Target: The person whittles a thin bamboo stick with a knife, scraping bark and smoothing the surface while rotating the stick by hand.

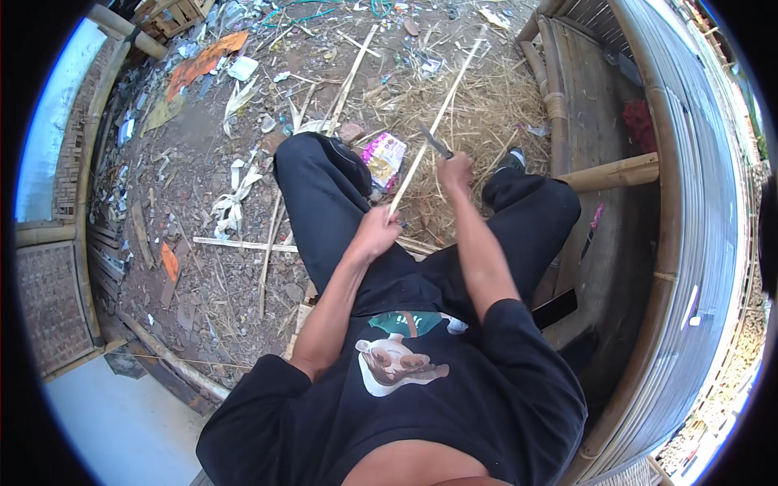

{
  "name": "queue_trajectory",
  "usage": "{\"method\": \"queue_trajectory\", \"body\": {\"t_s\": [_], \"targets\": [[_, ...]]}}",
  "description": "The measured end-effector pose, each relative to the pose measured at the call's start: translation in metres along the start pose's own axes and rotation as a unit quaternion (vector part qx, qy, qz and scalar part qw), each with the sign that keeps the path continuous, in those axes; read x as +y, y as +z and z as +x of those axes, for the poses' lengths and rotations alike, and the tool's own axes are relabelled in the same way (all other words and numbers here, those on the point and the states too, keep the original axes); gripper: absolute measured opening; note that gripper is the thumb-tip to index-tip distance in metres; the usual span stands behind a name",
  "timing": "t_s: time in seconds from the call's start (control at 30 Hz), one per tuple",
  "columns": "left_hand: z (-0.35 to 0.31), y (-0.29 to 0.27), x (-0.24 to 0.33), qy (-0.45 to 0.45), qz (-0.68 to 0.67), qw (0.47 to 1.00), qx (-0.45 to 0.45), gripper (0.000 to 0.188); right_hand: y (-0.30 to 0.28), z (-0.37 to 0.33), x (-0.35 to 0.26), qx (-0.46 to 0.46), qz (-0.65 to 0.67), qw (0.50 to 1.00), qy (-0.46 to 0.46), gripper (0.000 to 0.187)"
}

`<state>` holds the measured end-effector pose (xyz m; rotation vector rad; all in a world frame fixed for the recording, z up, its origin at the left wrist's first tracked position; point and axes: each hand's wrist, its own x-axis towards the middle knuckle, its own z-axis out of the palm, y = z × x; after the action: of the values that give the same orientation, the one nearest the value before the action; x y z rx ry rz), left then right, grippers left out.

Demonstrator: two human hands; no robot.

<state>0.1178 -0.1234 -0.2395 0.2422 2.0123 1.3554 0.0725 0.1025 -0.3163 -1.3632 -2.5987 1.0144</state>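
My left hand point(378, 232) is closed around the near end of a long, pale bamboo strip point(456, 83). The strip slants away from me, up and to the right, over the littered ground. In my right hand point(455, 172) is a knife point(438, 144), gripped by its handle. Its blade points up and left toward the strip's middle. Whether blade and strip touch, I cannot tell. Both hands are between my spread knees, the right one farther out than the left.
A pink and white packet point(383, 159) lies beside my left knee. Dry straw point(502, 97) covers the ground ahead on the right. More bamboo strips point(353, 77) lie ahead and left. A dark phone point(555, 308) rests by my right hip, near a bamboo-framed wall point(677, 202).
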Motion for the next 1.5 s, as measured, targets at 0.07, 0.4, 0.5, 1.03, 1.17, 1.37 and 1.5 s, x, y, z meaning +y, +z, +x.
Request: {"method": "queue_trajectory", "body": {"t_s": [0.07, 0.4, 0.5, 1.03, 1.17, 1.37, 1.5], "targets": [[-0.015, -0.011, -0.002, -0.02, -0.029, 0.999, -0.02, 0.024, -0.026, 0.006, -0.008, -0.015, -0.098, 0.991, -0.085, 0.025], [-0.057, -0.034, 0.039, 0.006, -0.02, 0.999, 0.038, 0.025, -0.039, 0.069, 0.032, 0.113, 0.092, 0.986, 0.086, 0.031], [-0.045, -0.046, 0.065, -0.019, 0.052, 0.996, 0.074, 0.03, -0.052, 0.022, -0.013, 0.006, 0.166, 0.986, 0.002, 0.032], [-0.021, -0.02, 0.085, 0.13, 0.207, 0.948, 0.203, 0.019, -0.058, -0.097, -0.073, -0.094, 0.052, 0.951, -0.29, 0.018], [-0.027, -0.019, 0.085, 0.15, 0.185, 0.95, 0.202, 0.017, -0.042, -0.077, -0.067, -0.071, 0.047, 0.971, -0.224, 0.021], [-0.074, -0.015, 0.077, 0.127, 0.194, 0.957, 0.176, 0.015, -0.082, -0.011, -0.038, -0.038, 0.02, 0.998, -0.038, 0.027], [-0.072, -0.013, 0.081, 0.122, 0.2, 0.961, 0.144, 0.018, -0.07, -0.008, -0.04, 0.012, 0.067, 0.997, -0.034, 0.026]]}}
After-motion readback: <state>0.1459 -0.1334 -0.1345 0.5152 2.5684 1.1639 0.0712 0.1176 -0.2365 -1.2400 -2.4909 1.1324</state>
